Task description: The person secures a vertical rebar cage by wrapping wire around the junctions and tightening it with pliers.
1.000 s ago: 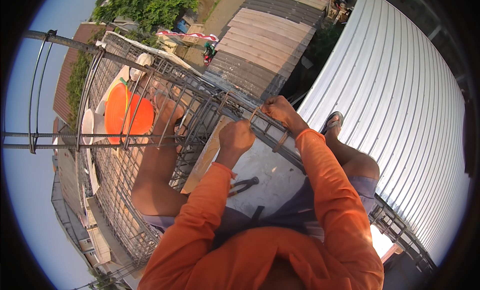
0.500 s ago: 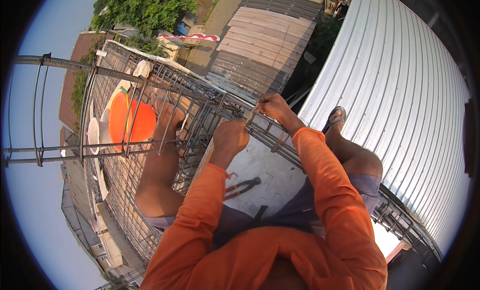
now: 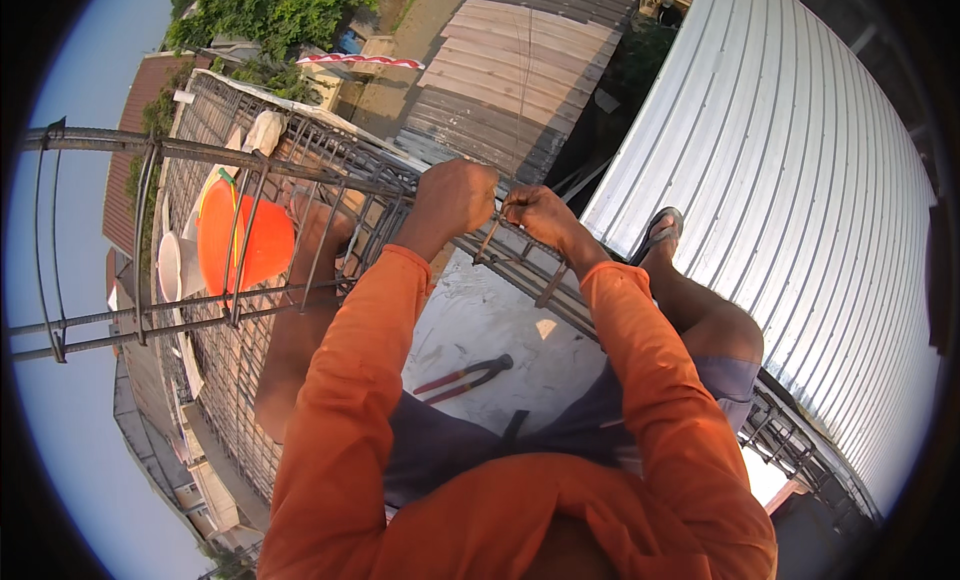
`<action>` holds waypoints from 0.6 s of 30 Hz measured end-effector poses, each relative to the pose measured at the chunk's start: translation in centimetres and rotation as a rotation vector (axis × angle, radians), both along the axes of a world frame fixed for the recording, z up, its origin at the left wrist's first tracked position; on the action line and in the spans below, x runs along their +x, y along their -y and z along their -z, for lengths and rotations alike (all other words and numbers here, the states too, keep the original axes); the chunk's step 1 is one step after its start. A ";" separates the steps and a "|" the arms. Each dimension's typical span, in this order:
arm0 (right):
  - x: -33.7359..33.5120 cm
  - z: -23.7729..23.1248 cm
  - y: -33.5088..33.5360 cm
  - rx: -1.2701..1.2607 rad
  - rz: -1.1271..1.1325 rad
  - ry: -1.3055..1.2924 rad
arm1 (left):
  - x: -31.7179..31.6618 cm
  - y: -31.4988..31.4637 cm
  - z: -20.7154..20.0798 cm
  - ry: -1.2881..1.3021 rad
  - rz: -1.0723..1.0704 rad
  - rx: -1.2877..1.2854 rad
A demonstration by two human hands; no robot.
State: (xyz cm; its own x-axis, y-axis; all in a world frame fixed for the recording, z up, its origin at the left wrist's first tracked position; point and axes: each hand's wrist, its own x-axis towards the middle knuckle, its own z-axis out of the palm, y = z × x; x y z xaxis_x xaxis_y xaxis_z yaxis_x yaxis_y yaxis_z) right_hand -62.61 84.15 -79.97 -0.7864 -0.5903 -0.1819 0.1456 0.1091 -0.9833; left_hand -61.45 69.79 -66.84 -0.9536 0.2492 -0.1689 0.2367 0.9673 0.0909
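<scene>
My left hand (image 3: 455, 202) is closed in a fist above the steel rebar cage (image 3: 540, 277); whatever lies inside its fingers is hidden. Right beside it, my right hand (image 3: 543, 218) has its fingers pinched together at the top bars, and what they hold is too small to make out. The knuckles of the two hands nearly meet. Below them, a pair of pincers (image 3: 468, 377) with red handles lies on a pale grey surface (image 3: 520, 325) between my legs.
At left, an orange hard hat (image 3: 245, 242) and a white bucket (image 3: 178, 265) sit on the rebar mesh (image 3: 215, 380). Long bars (image 3: 100, 325) jut out leftward. A corrugated metal roof (image 3: 770, 200) lies to the right, under my sandalled foot (image 3: 660, 235). Lower roofs (image 3: 510, 70) lie beyond the edge.
My left hand has risen away from me to the top of the cage, beside the right. My right hand stays at the bars. The view has shifted slightly.
</scene>
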 end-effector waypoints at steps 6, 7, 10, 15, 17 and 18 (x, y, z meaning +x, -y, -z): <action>0.1 0.0 -0.2 0.048 -0.050 0.016 | -2.7 1.1 3.7 -0.045 0.044 0.048; 0.2 -0.2 -0.1 0.035 -0.039 0.016 | -3.1 1.3 4.2 0.091 0.006 -0.040; 0.4 0.1 -0.2 -0.020 -0.002 0.026 | -4.0 0.2 4.5 0.335 -0.137 -0.127; 0.7 -1.5 -0.5 -0.032 0.071 -0.157 | -6.0 -0.3 4.8 0.648 -0.162 -0.213; 0.9 -1.9 -0.3 0.001 0.076 -0.195 | -6.3 -0.2 5.4 0.732 -0.076 -0.263; 0.9 -1.9 -0.4 0.029 0.102 -0.222 | -6.5 -0.1 6.0 0.725 -0.080 -0.259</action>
State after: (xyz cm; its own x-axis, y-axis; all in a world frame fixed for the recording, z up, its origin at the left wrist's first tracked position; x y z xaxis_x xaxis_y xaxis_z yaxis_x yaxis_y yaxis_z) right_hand -61.70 84.55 -78.10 -0.8641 -0.5031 -0.0141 -0.0619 0.1340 -0.9891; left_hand -67.96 69.90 -72.84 -0.5956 0.0521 -0.8016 0.1331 0.9905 -0.0346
